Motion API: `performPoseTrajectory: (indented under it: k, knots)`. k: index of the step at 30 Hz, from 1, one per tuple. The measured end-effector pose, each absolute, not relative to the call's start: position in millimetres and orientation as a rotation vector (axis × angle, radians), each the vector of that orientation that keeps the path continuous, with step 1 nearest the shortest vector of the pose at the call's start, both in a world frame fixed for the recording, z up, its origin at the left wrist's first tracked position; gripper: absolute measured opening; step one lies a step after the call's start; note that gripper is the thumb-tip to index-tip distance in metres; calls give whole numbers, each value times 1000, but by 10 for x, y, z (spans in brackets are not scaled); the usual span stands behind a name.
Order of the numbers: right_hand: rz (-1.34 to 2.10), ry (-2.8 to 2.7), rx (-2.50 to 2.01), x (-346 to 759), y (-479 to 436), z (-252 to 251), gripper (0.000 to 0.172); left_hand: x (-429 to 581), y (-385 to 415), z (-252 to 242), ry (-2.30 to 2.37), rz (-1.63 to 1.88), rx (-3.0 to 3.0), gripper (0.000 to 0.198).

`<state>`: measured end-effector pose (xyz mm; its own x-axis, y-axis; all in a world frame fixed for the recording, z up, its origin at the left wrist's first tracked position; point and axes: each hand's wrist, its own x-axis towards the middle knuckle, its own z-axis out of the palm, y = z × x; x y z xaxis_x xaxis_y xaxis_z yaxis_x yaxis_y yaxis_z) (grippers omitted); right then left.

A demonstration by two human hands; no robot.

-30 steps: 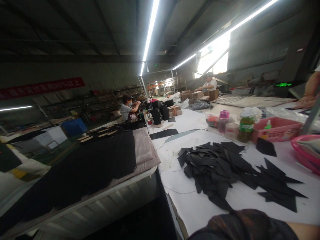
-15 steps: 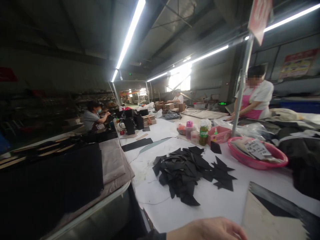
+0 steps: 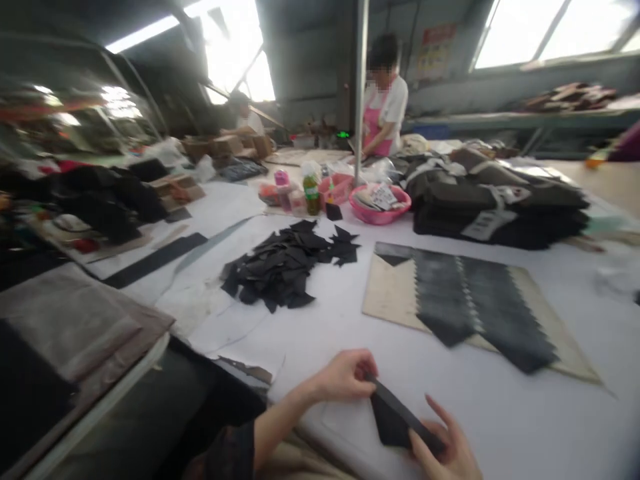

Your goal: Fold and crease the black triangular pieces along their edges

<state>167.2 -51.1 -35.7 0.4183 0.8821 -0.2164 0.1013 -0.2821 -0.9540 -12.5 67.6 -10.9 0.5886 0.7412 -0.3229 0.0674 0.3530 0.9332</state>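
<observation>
Near the table's front edge my left hand (image 3: pixel 345 375) pinches one end of a small stack of black triangular pieces (image 3: pixel 395 419). My right hand (image 3: pixel 445 448) cups the stack's other end from below, fingers curled round it. Ahead on the white table (image 3: pixel 320 333) lies a loose pile of black triangular cut pieces (image 3: pixel 287 263). To the right sits a tan board (image 3: pixel 395 297) with rows of dark zigzag-edged pieces (image 3: pixel 480 300) laid across it.
A pink basket (image 3: pixel 380 203), bottles (image 3: pixel 310 190) and a pink tray stand behind the pile. Stacked dark fabric bundles (image 3: pixel 500 200) lie at the right. A person in a pink apron (image 3: pixel 385 100) works beyond a metal pole (image 3: pixel 360 93). A second table with grey cloth (image 3: pixel 75 320) is at the left.
My view has swung right and down from the far workshop to the table. Both my hands have come into view and now hold the black stack.
</observation>
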Motion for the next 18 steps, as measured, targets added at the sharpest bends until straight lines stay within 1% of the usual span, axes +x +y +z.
performPoseTrajectory:
  k: [2, 5, 7, 10, 12, 15, 18]
  knots:
    - [1008, -733, -1709, 1688, -657, -350, 62, -145, 660, -112, 806, 448, 1125, 34]
    - [963, -747, -1756, 1662, -713, -309, 57, -214, 700, -124, 779, 366, 1129, 36]
    - [933, -755, -1793, 1670, -735, -288, 54, -284, 747, -126, 838, 387, 1169, 35]
    - [920, -761, -1841, 1753, -798, -286, 58, -391, 796, -122, 1012, 519, 1301, 29]
    - [930, -831, -1900, 1826, -837, -292, 58, -421, 757, -118, 1088, 590, 1423, 24]
    - [906, -1011, -2053, 1888, -864, -282, 52, -349, 563, -135, 1046, 584, 1634, 13]
    - [781, -1195, -2224, 1884, -881, -248, 47, -184, 330, -199, 917, 535, 2123, 12]
